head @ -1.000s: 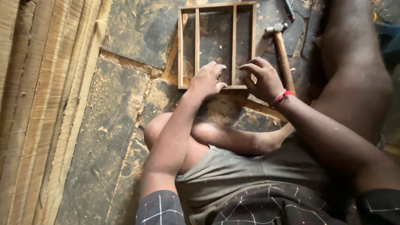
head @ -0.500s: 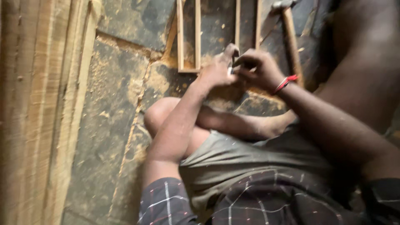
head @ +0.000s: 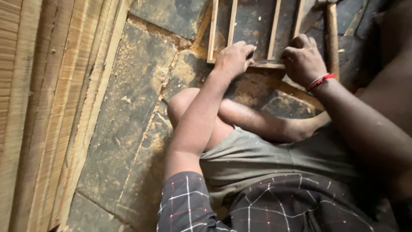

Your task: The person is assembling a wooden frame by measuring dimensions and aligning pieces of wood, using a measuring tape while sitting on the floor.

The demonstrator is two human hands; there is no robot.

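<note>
- Planks (head: 47, 107) are bounding the floor (head: 128, 111) at left.
- Left hand (head: 233, 58) is curled, pressing on the frame (head: 266, 64) (lower rail).
- Right hand (head: 304, 60) is fisted on the frame; grip contents unclear.

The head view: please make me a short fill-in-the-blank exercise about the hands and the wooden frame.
1. Both hands rest on the near edge of a wooden ____.
2. The right hand has a ____ band at its wrist.
3. The hammer lies on the ____ side of the wooden frame.
4. The left hand is bare; long wooden boards lie on its ____.

Missing words: frame; red; right; left
</note>
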